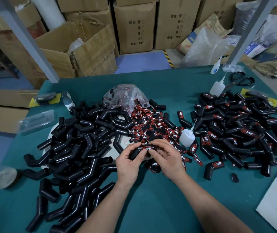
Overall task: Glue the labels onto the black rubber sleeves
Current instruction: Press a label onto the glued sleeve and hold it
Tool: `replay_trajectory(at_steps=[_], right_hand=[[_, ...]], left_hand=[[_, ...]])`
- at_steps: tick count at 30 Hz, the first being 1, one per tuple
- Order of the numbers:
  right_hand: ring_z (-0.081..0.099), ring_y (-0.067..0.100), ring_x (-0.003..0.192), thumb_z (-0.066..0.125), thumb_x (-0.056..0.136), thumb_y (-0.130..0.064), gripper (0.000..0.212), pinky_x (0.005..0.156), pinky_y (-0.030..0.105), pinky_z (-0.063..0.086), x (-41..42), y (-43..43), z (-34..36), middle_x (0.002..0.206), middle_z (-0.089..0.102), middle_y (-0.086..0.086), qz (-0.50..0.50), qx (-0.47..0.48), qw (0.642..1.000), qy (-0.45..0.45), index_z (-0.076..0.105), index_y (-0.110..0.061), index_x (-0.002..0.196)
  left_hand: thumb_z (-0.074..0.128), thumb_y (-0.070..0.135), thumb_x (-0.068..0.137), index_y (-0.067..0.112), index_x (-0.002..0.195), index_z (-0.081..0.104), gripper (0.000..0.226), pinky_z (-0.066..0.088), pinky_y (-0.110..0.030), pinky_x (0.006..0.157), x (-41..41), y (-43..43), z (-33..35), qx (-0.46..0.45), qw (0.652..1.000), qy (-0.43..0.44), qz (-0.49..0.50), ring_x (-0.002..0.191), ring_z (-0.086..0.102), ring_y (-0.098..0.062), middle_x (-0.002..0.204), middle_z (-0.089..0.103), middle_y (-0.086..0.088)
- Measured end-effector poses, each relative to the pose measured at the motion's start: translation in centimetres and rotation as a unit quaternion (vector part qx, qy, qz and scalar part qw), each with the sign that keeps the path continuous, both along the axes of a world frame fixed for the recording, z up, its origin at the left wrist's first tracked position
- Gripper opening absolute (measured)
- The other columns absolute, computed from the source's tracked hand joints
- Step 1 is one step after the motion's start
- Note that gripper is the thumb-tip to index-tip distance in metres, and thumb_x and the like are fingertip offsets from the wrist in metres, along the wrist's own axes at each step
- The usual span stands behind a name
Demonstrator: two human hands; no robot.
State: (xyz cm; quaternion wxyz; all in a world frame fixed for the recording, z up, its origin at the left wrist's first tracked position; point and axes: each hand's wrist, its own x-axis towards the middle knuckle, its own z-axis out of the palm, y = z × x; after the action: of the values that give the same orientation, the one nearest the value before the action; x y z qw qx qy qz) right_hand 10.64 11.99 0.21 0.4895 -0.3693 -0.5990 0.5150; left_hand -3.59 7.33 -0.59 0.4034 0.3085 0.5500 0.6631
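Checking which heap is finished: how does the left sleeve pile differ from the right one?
The left pile is bare black sleeves with no labels showing; many sleeves in the right pile carry red-and-black TAPER labels. The left pile spreads toward the near table edge; the right pile lies farther back, a glue bottle at its far edge. Both are bent black rubber sleeves on the green table.

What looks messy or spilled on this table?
The red-and-black labels lie spilled from their clear plastic bag in a loose heap, and a glue bottle lies tipped over at the heap's edge, not standing.
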Motion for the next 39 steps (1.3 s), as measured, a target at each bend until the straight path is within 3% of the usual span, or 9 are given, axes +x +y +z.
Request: replay_trajectory(at_steps=[6, 9, 14, 17, 22, 26, 29, 33, 39], right_hand=[[0.064, 0.013, 0.112, 0.073, 0.087, -0.018, 0.033, 0.088, 0.023, 0.053, -0.1, -0.1, 0.2, 0.115, 0.064, -0.015, -0.006, 0.011, 1.0, -0.009, 0.072, -0.042, 0.111], [0.061, 0.015, 0.119, 0.066, 0.09, -0.016, 0.035, 0.091, 0.02, 0.05, 0.2, -0.3, 0.3, 0.122, 0.062, -0.01, 0.024, 0.018, 1.0, -0.008, 0.068, -0.034, 0.119], [0.061, 0.016, 0.119, 0.062, 0.089, -0.004, 0.048, 0.094, 0.021, 0.049, 0.3, -0.4, 0.2, 0.124, 0.062, -0.008, 0.035, 0.009, 0.999, -0.011, 0.066, -0.038, 0.122], [0.061, 0.014, 0.119, 0.064, 0.089, -0.007, 0.044, 0.094, 0.02, 0.049, 0.3, -0.3, 0.2, 0.123, 0.061, -0.012, 0.035, 0.014, 0.999, -0.014, 0.066, -0.037, 0.121], [0.066, 0.017, 0.111, 0.072, 0.086, -0.026, 0.036, 0.092, 0.024, 0.052, -0.1, -0.2, 0.1, 0.116, 0.065, -0.011, 0.01, 0.015, 1.0, 0.001, 0.067, -0.043, 0.118], [0.067, 0.018, 0.11, 0.073, 0.087, -0.028, 0.035, 0.092, 0.024, 0.053, -0.2, -0.1, -0.4, 0.114, 0.067, -0.009, -0.005, 0.028, 1.0, -0.006, 0.067, -0.045, 0.117], [0.064, 0.02, 0.114, 0.07, 0.092, -0.029, 0.031, 0.093, 0.029, 0.053, 0.1, 0.1, -0.2, 0.118, 0.064, -0.012, -0.007, 0.09, 0.995, -0.05, 0.064, -0.043, 0.119], [0.061, 0.013, 0.109, 0.065, 0.097, -0.014, 0.018, 0.093, 0.026, 0.05, 0.5, 0.6, -0.5, 0.126, 0.057, 0.0, 0.0, 0.263, 0.954, -0.143, 0.067, -0.019, 0.113], [0.06, 0.01, 0.108, 0.068, 0.093, -0.006, 0.021, 0.09, 0.026, 0.051, 0.6, 0.9, -0.8, 0.123, 0.056, 0.007, -0.02, 0.319, 0.935, -0.156, 0.07, -0.012, 0.113]], left_hand=[[0.077, -0.004, 0.088, 0.024, 0.101, 0.08, 0.03, 0.057, -0.016, 0.081, 0.0, -0.2, 0.3, 0.029, 1.0, -0.003, -0.012, 0.1, 0.075, -0.011, 0.109, 0.078, -0.001], [0.082, 0.015, 0.085, 0.036, 0.101, 0.08, 0.026, 0.055, -0.017, 0.087, -0.3, 0.0, 0.1, 0.015, 1.0, 0.023, 0.004, 0.104, 0.073, -0.012, 0.108, 0.079, 0.002], [0.083, 0.043, 0.076, 0.035, 0.104, 0.08, 0.03, 0.057, -0.025, 0.092, -0.4, 0.1, -0.3, -0.005, 1.0, 0.004, 0.001, 0.107, 0.073, -0.017, 0.108, 0.079, 0.001], [0.084, 0.043, 0.075, 0.031, 0.106, 0.08, 0.033, 0.059, -0.032, 0.092, -0.5, 0.1, -0.4, -0.015, 1.0, -0.011, -0.005, 0.107, 0.074, -0.023, 0.109, 0.079, -0.003], [0.083, 0.041, 0.076, 0.034, 0.104, 0.08, 0.029, 0.057, -0.022, 0.088, -0.3, 0.0, -0.1, -0.003, 1.0, 0.008, -0.009, 0.107, 0.073, -0.018, 0.11, 0.078, -0.001], [0.082, 0.02, 0.082, 0.034, 0.103, 0.08, 0.025, 0.057, -0.018, 0.084, 0.0, -0.3, 0.1, 0.032, 0.999, 0.008, -0.023, 0.107, 0.073, -0.014, 0.114, 0.076, -0.001], [0.081, 0.014, 0.083, 0.034, 0.103, 0.079, 0.028, 0.055, -0.02, 0.09, -0.1, -0.3, 0.0, 0.042, 0.998, 0.045, -0.016, 0.109, 0.072, -0.018, 0.113, 0.076, -0.002], [0.08, 0.006, 0.084, 0.034, 0.102, 0.079, 0.033, 0.055, -0.02, 0.091, -0.1, -0.2, 0.0, 0.055, 0.997, 0.056, -0.008, 0.107, 0.072, -0.019, 0.111, 0.077, -0.002], [0.08, 0.017, 0.083, 0.041, 0.103, 0.079, 0.032, 0.054, -0.014, 0.088, 0.0, -0.3, 0.4, 0.058, 0.996, 0.065, -0.01, 0.107, 0.072, -0.009, 0.113, 0.077, 0.004]])
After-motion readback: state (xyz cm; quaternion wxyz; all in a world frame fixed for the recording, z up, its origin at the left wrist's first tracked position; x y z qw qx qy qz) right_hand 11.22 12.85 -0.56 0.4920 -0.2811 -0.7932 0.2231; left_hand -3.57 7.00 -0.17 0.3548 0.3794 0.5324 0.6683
